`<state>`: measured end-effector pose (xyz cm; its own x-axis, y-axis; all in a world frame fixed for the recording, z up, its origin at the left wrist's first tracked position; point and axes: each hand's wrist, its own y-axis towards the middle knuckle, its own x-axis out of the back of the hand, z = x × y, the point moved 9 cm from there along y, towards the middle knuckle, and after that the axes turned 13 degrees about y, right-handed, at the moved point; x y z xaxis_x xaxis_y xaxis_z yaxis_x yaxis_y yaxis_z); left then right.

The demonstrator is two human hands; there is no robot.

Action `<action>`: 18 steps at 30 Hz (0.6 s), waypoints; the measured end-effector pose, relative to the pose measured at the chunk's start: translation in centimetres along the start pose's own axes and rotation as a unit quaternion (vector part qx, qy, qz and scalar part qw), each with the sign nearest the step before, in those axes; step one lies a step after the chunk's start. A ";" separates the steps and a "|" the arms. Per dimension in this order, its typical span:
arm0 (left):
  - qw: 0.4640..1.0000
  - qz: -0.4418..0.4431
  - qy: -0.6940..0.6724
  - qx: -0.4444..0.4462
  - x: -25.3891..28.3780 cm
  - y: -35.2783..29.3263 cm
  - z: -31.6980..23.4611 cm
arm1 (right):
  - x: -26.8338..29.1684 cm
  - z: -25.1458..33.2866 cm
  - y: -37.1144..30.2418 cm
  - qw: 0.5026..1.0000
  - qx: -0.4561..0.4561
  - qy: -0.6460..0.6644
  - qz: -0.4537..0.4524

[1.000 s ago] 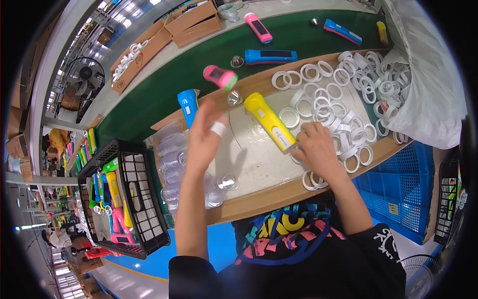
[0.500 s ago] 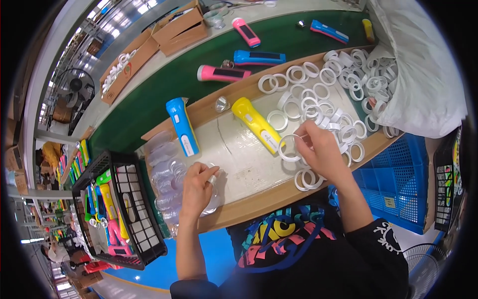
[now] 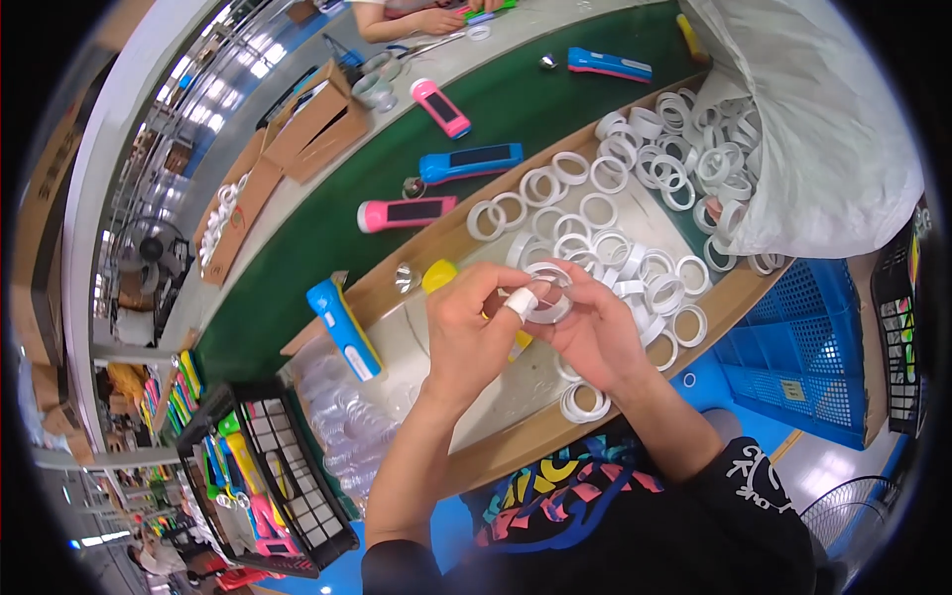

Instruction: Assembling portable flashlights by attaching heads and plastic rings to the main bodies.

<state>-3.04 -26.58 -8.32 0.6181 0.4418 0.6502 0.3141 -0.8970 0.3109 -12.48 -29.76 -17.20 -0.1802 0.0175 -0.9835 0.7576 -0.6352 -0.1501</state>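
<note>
My left hand (image 3: 468, 322) and my right hand (image 3: 603, 337) meet over the cardboard tray, both closed on a white ring (image 3: 545, 276) held between them. The left thumb has a white wrap on its tip and presses at the ring's near side. Whether a clear disc sits inside the ring I cannot tell. Behind the left hand lies a yellow flashlight (image 3: 438, 275), mostly hidden. Many loose white rings (image 3: 600, 210) spread to the right of my hands. Overlapping clear plastic discs (image 3: 347, 416) lie at the tray's left end, beside a blue flashlight (image 3: 342, 327).
Pink and blue flashlights (image 3: 471, 162) lie on the green belt (image 3: 297, 238) beyond the cardboard tray (image 3: 496, 461). A white sack (image 3: 813, 149) leans at the right above a blue crate (image 3: 793, 347). A black basket (image 3: 297, 476) holds flashlights. Another person's hands (image 3: 436, 20) work at the far side.
My left hand has moved right from the clear discs to the ring in my right hand. The right hand has shifted slightly left. The view has turned, and another person's hands now show.
</note>
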 end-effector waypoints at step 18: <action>0.920 0.054 0.285 -0.262 -21.0 28.4 -2.5 | 4.9 11.6 0.1 0.972 0.093 0.201 -0.073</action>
<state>-8.87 -61.34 -11.40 0.1000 0.4048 0.9089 -0.2106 -0.8842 0.4170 -20.54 -38.70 -20.88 0.0105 0.3947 -0.9188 0.6089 -0.7313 -0.3072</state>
